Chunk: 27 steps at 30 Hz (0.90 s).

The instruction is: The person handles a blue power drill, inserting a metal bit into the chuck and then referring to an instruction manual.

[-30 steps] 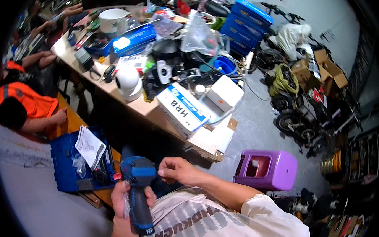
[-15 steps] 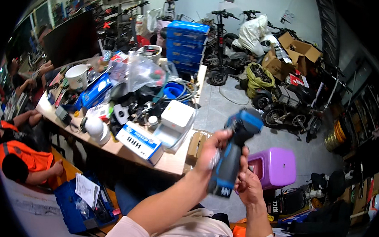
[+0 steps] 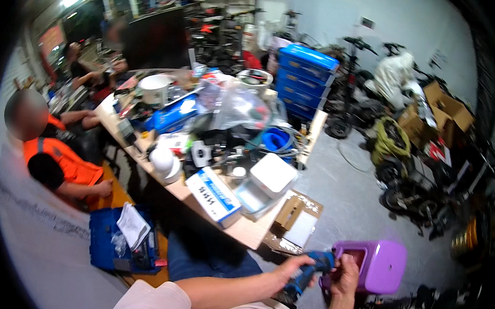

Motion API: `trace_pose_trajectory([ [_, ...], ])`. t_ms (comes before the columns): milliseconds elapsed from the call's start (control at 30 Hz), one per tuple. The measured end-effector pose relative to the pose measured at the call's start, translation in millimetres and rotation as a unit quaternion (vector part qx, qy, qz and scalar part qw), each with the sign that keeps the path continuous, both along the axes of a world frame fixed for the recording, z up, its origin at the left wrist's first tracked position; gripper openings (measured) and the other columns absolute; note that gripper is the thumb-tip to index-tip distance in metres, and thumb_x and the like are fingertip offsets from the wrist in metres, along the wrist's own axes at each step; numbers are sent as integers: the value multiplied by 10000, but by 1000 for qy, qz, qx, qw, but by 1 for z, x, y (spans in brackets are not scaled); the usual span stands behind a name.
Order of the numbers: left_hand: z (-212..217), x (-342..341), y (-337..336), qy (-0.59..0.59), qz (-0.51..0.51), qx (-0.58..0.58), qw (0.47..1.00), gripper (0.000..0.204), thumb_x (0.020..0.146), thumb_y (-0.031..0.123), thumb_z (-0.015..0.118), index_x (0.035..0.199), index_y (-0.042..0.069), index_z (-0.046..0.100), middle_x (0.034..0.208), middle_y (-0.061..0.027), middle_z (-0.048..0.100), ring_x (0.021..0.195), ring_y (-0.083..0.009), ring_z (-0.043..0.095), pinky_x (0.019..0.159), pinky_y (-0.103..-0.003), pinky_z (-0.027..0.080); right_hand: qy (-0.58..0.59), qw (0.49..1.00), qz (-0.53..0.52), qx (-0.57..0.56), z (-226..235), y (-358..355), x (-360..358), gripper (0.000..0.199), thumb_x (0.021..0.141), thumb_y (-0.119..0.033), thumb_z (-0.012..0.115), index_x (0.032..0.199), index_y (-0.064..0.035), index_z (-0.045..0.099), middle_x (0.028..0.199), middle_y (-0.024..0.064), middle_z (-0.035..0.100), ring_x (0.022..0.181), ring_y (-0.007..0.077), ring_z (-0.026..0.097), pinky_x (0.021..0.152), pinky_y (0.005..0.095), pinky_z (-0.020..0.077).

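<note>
My left hand is closed around the grip of a black and blue cordless drill, held low in front of me. The drill's head points right, toward my right hand. That hand is closed at the front end of the drill, its fingers curled together. Whatever they hold there, if anything, is too small and blurred to make out. Just beyond my right hand lies a purple plastic stool on its side.
A cluttered wooden table bears a white-and-blue box and a white square container. A cardboard box sits past its corner. On my left are an open blue tool case and a seated person in an orange vest.
Both hands and the drill have come down, and the drill has turned from upright toward lying sideways. My right hand has gone from the drill's lower grip to its front. The view has swung left.
</note>
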<state>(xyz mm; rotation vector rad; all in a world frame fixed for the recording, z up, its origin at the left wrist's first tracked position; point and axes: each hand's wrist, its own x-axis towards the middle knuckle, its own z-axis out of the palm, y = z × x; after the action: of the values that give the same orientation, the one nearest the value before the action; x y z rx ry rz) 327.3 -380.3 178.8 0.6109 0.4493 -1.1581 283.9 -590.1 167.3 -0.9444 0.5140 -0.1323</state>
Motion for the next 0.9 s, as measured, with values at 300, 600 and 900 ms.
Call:
trace_pose_trajectory([
  [300,105,-61,4,-48,-73,-179,980,405,952,382,691,1061,-7,674,744,-96,716,540,-219,688,517,-328,596,-119,990,39,-65,73,26,25,333,1089,-332,614,873,-96,523,738,21,506,618,118,446,549,268,384],
  [600,153,-113,130,-243,86,-49,965,403,960,247,728,1255,-1,608,961,-110,715,718,-175,713,622,-315,623,-241,924,126,-268,164,108,-9,68,977,-43,670,997,22,678,833,105,707,739,152,667,661,287,544],
  [900,118,-139,216,-495,365,277,738,589,907,151,775,1404,-7,502,1209,-103,682,1077,-160,670,1013,-319,535,-435,706,319,-459,189,227,-33,164,845,-6,810,982,-52,732,1107,131,716,1014,279,665,889,378,506],
])
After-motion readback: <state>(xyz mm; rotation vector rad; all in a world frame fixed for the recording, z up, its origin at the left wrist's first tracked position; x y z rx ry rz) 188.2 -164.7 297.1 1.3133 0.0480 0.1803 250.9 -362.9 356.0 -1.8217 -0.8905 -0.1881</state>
